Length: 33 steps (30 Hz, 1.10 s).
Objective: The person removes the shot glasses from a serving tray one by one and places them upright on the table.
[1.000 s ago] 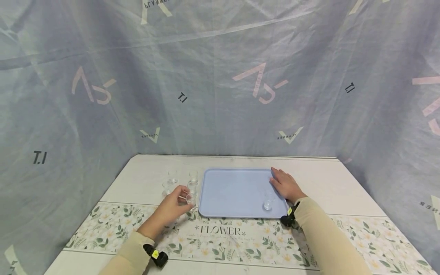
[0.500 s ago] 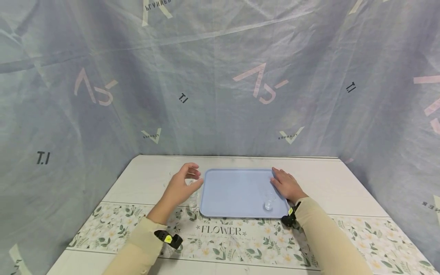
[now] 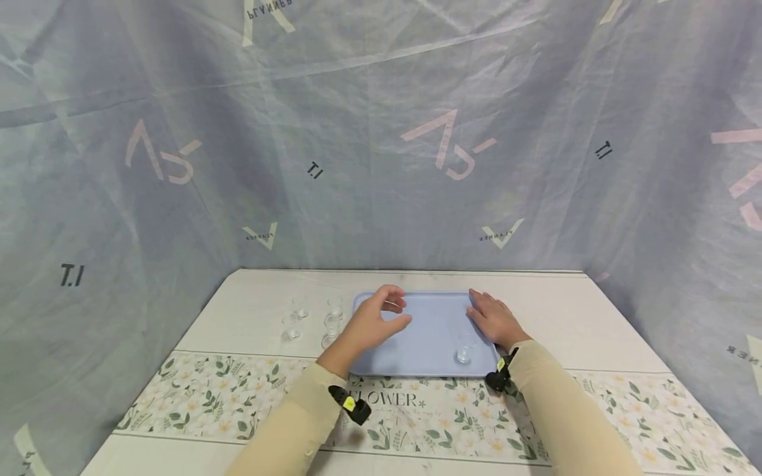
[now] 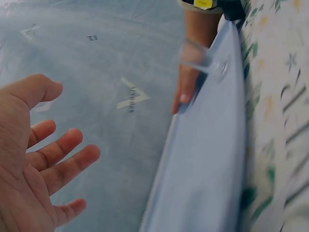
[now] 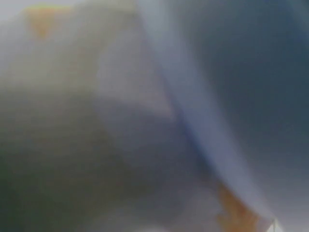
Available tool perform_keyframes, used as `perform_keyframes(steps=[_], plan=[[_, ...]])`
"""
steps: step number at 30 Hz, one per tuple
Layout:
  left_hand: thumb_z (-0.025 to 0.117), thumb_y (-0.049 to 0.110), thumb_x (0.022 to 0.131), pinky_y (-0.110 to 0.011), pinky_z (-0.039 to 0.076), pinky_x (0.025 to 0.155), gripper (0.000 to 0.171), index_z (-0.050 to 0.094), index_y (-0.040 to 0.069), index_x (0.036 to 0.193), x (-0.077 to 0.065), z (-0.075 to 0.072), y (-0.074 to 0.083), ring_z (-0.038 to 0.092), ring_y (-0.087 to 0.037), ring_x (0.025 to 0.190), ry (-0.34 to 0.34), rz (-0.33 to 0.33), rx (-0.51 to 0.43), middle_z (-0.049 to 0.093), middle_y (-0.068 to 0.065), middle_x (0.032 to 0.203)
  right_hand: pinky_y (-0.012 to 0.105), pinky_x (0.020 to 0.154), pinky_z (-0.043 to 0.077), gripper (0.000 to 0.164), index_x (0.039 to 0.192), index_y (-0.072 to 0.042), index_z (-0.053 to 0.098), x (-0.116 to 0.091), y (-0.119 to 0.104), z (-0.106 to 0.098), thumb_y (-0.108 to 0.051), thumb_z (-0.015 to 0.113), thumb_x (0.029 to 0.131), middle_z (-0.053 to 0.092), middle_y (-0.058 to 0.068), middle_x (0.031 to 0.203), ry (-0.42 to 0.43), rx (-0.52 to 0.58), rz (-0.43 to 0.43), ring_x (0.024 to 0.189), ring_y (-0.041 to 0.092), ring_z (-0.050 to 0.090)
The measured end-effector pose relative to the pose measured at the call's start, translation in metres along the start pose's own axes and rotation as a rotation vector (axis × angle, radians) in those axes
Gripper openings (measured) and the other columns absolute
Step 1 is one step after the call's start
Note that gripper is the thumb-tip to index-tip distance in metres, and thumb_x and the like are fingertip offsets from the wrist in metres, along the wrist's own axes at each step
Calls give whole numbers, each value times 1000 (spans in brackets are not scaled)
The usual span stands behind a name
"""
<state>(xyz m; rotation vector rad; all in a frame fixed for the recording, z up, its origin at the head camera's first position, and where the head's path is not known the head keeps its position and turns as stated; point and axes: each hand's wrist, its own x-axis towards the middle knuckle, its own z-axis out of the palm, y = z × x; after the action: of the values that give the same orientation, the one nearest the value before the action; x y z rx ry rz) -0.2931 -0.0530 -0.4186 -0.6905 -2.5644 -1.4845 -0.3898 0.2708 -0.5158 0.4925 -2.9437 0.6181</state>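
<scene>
My left hand (image 3: 375, 320) hovers over the left half of the pale blue tray (image 3: 428, 330), fingers loosely curved and apart from the thumb. In the left wrist view its fingers (image 4: 67, 166) are fanned out; a small pale patch shows below the thumb, and no held thing is plain. My right hand (image 3: 494, 320) rests on the tray's right rim with fairly straight fingers. One clear small glass (image 3: 464, 354) stands at the tray's front right, near the right hand. The right wrist view is too blurred to show the hand clearly.
Several clear small glasses stand left of the tray, among them a back one (image 3: 335, 306), a left one (image 3: 292, 327) and a front one (image 3: 329, 340) beside my left forearm. A flowered strip (image 3: 464, 423) crosses the table. A grey printed curtain (image 3: 369, 165) hangs behind.
My left hand moves from beside the front glass at the left, back and up, then right over the tray. The right hand and the glass on the tray stay in place.
</scene>
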Motion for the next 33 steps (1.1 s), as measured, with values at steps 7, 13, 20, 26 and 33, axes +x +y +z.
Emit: perform_keyframes(steps=[7, 13, 20, 26, 33], plan=[[75, 24, 93, -36, 54, 92, 45, 57, 11, 132, 15, 45, -8, 65, -20, 111, -85, -29, -49, 66, -6, 120, 61, 120, 14, 61, 156, 3, 29, 1, 0, -1, -35, 39, 108, 33, 26, 159, 5, 5, 11, 148, 47, 23], [76, 25, 93, -31, 54, 91, 52, 56, 12, 139, 20, 78, -8, 64, -18, 112, -169, -78, -73, 65, 1, 122, 63, 119, 16, 60, 155, 4, 31, 0, 1, -2, -33, 40, 108, 35, 27, 157, 19, 1, 8, 147, 48, 25], [78, 22, 91, -29, 55, 87, 52, 58, 11, 137, 27, 105, -7, 65, -19, 111, -229, -98, -153, 66, -7, 126, 64, 119, 15, 59, 155, 5, 31, 0, 3, -3, -31, 41, 108, 35, 28, 157, 40, 7, -6, 147, 49, 25], [80, 19, 89, -25, 55, 84, 49, 61, 10, 133, 28, 118, -12, 66, -12, 103, -231, -112, -185, 67, -4, 121, 64, 118, 19, 58, 153, 5, 34, 1, 4, 1, -30, 40, 108, 38, 28, 155, 64, 6, -34, 145, 49, 28], [79, 19, 90, -23, 54, 83, 38, 65, 15, 125, 25, 126, -13, 65, -6, 99, -215, -114, -175, 69, 5, 113, 63, 119, 18, 58, 154, 5, 34, 0, 3, 3, -30, 42, 108, 38, 28, 155, 64, 11, -35, 145, 49, 28]])
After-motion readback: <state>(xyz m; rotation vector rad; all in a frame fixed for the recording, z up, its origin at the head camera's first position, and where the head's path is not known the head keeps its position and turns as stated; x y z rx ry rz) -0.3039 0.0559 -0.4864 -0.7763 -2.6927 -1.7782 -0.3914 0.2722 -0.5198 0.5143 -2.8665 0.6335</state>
